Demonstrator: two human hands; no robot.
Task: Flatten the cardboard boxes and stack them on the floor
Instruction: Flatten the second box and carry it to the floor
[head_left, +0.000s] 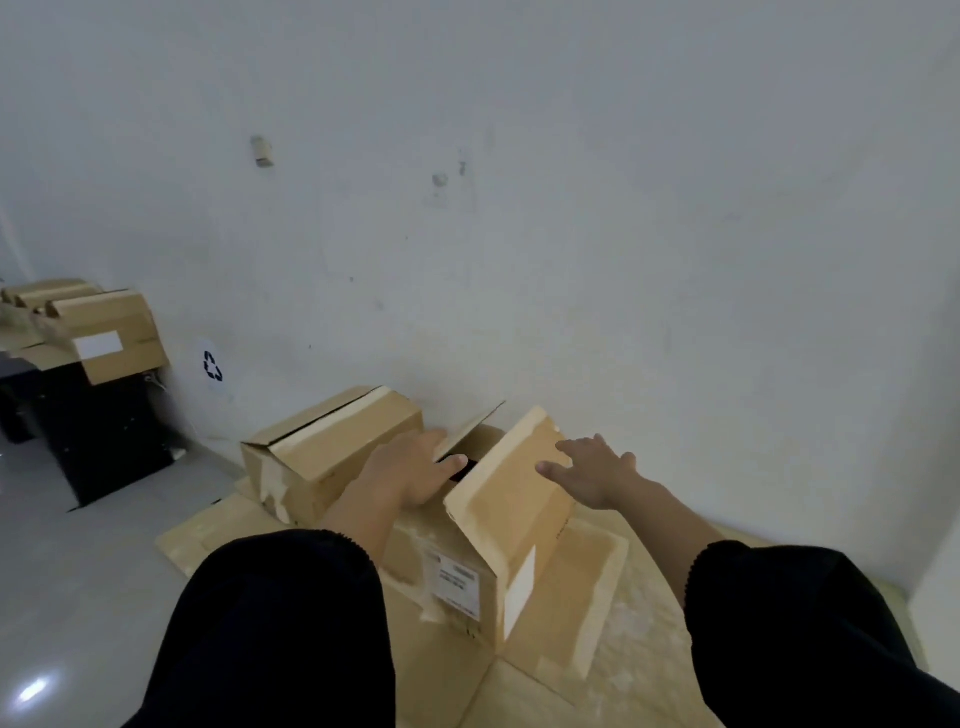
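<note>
While the box (467, 561) stands on the flattened cardboard (613, 613) by the wall, your left hand (415, 473) rests fingers-wide at its open top and your right hand (592, 470), spread and empty, reaches the raised flap (519, 499), likely to fold it down.

Left hand (410, 470): fingertips over open box (488, 551) rim, palm side hidden, so grip can't be told. Right hand (592, 470) over raised flap (511, 499); touching or just above, can't tell. Box inside dark, contents unseen. Label (457, 584) text too small/blurred to read. Boxes at far left (98, 332) cut by frame edge. Flattened cardboard (623, 665) on floor part hidden by sleeves (291, 623), runs off bottom edge.
</note>
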